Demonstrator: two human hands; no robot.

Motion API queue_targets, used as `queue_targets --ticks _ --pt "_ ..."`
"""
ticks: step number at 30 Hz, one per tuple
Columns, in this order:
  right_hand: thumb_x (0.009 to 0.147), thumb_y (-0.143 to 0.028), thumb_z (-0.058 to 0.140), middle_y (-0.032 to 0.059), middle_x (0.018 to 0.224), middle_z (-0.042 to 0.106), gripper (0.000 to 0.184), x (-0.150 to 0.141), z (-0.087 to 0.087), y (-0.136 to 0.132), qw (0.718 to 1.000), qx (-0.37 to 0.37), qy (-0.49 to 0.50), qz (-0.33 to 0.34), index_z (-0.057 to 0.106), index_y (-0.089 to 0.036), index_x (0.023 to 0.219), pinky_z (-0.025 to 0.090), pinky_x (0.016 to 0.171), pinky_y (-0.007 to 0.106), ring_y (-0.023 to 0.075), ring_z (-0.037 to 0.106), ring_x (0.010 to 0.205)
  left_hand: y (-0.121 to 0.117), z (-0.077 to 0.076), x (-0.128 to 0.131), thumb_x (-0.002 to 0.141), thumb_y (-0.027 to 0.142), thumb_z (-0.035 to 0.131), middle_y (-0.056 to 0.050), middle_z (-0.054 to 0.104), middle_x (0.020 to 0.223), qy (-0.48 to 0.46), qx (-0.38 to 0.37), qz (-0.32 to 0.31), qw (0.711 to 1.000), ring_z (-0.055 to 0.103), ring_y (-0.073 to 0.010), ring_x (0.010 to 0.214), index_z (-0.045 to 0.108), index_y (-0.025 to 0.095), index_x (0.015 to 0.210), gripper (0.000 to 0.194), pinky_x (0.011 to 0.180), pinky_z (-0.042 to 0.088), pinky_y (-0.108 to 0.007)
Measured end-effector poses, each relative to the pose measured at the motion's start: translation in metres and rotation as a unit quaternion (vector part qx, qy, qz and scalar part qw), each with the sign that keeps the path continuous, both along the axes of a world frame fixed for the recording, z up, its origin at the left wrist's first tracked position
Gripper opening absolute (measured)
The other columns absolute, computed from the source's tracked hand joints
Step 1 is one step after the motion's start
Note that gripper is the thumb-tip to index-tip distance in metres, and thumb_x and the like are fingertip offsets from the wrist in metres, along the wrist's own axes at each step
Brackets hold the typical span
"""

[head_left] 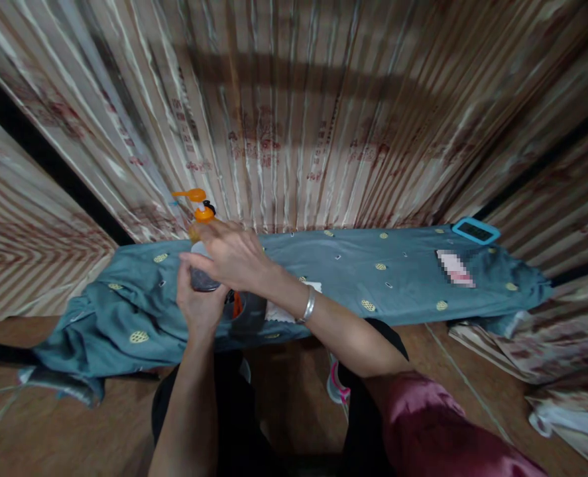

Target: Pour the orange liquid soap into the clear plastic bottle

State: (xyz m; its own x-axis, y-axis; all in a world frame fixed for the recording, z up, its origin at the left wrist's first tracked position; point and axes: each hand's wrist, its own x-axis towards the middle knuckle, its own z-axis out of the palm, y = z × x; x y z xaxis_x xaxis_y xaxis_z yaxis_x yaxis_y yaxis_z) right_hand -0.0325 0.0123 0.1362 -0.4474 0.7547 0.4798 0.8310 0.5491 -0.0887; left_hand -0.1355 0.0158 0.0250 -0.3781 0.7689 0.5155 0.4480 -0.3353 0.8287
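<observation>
A beige, vertically pleated curtain (294, 86) with red-brown prints fills the upper frame and both sides, its folds slightly shiny, with dark straight poles (59, 159) slanting at left and right. Brown floor (294, 384) with pale lines shows along the bottom. Across the middle runs a long, narrow desk (343, 285) under a soft teal cloth (99, 311) dotted with yellow motifs, smooth at centre and rumpled at left.

A glossy maroon sleeve (437, 424) enters at lower right; from it the right forearm reaches diagonally to left of centre, a silver bracelet (309, 305) at its wrist. The right hand (238, 255) bends palm-down over a rounded, clear container with dark contents (204, 281); whether it grips, I cannot tell. The left hand (199, 308), rising from the bottom, closes around that container from below, thumb up its side.

Just behind stands an orange-topped pump bottle (204, 214), partly hidden. A white, scallop-edged sheet (278, 311) lies near the right wrist. A pixelated pinkish rectangle (455, 268) and a blue-framed, dark-screened device (475, 230) lie at right.
</observation>
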Motion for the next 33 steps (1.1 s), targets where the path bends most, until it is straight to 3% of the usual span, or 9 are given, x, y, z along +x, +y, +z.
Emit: queue_targets --ticks 2,5,8,12,19,27,29,33 --pt "0.094 -0.044 -0.012 0.0101 0.094 0.066 0.079 -0.010 -0.004 0.009 0.999 0.007 -0.040 -0.018 0.056 -0.006 0.110 0.047 0.079 0.034 0.0221 0.062 0.097 0.001 -0.001 -0.001 0.056 0.030 0.073 -0.010 0.062 0.113 -0.001 -0.001 -0.013 1.000 0.059 -0.0282 0.106 0.054 0.015 0.117 0.065 0.096 0.046 -0.041" --pt "0.095 -0.052 -0.001 0.0092 0.079 0.069 0.077 -0.016 -0.010 0.013 0.997 0.004 -0.074 -0.005 0.063 -0.009 0.092 0.047 0.062 0.031 0.0237 0.065 0.075 0.002 -0.004 -0.002 0.056 0.033 0.073 -0.009 0.062 0.109 -0.001 0.002 -0.028 1.000 0.059 -0.0282 0.104 0.055 0.014 0.112 0.062 0.094 0.047 -0.042" --pt "0.092 -0.062 0.013 0.0166 0.081 0.070 0.075 -0.012 -0.010 0.016 0.997 0.017 -0.070 0.000 0.066 -0.008 0.086 0.047 0.062 0.036 0.0294 0.066 0.080 0.000 -0.005 -0.002 0.057 0.035 0.074 -0.008 0.061 0.105 0.002 -0.013 -0.031 0.999 0.059 -0.0271 0.102 0.053 0.015 0.115 0.064 0.091 0.047 -0.041" --pt "0.085 -0.071 0.017 0.0213 0.079 0.069 0.081 -0.006 -0.007 0.023 0.996 0.036 -0.083 0.006 0.066 -0.007 0.084 0.046 0.065 0.043 0.0363 0.066 0.080 -0.002 -0.004 -0.001 0.056 0.039 0.078 -0.009 0.059 0.110 0.001 -0.014 -0.028 1.000 0.057 -0.0275 0.105 0.051 0.017 0.118 0.071 0.092 0.046 -0.041" --pt "0.087 -0.070 0.021 0.0184 0.074 0.070 0.075 0.001 -0.011 0.030 0.996 0.004 -0.084 0.004 0.066 -0.010 0.079 0.035 0.053 0.036 0.0333 0.068 0.073 0.000 -0.005 0.003 0.056 0.032 0.078 -0.007 0.060 0.111 -0.034 0.000 -0.031 0.999 0.058 -0.0244 0.105 0.050 0.019 0.117 0.068 0.093 0.046 -0.038" --pt "0.092 -0.062 0.025 0.0092 0.076 0.069 0.063 0.007 -0.011 0.035 0.994 -0.007 -0.082 0.070 0.063 -0.013 0.078 0.036 0.060 0.030 0.0201 0.066 0.073 -0.001 -0.007 0.002 0.058 0.029 0.077 -0.006 0.060 0.110 -0.049 0.010 -0.040 0.998 0.058 -0.0231 0.105 0.051 0.020 0.113 0.061 0.093 0.046 -0.037" --pt "0.093 -0.061 0.024 0.0094 0.077 0.069 0.063 0.008 -0.007 0.033 0.992 -0.005 -0.095 0.078 0.063 -0.013 0.081 0.037 0.061 0.030 0.0206 0.066 0.075 -0.002 -0.006 0.002 0.058 0.029 0.077 -0.006 0.060 0.111 -0.048 0.010 -0.041 0.998 0.058 -0.0233 0.106 0.051 0.020 0.114 0.062 0.094 0.046 -0.037" --pt "0.088 -0.068 0.026 0.0169 0.078 0.069 0.070 0.009 0.002 0.027 0.992 0.007 -0.121 0.045 0.064 -0.009 0.084 0.037 0.057 0.035 0.0304 0.066 0.076 -0.002 -0.006 0.003 0.060 0.030 0.076 -0.008 0.060 0.112 -0.038 0.012 -0.045 0.998 0.057 -0.0254 0.110 0.051 0.019 0.114 0.061 0.096 0.045 -0.040"
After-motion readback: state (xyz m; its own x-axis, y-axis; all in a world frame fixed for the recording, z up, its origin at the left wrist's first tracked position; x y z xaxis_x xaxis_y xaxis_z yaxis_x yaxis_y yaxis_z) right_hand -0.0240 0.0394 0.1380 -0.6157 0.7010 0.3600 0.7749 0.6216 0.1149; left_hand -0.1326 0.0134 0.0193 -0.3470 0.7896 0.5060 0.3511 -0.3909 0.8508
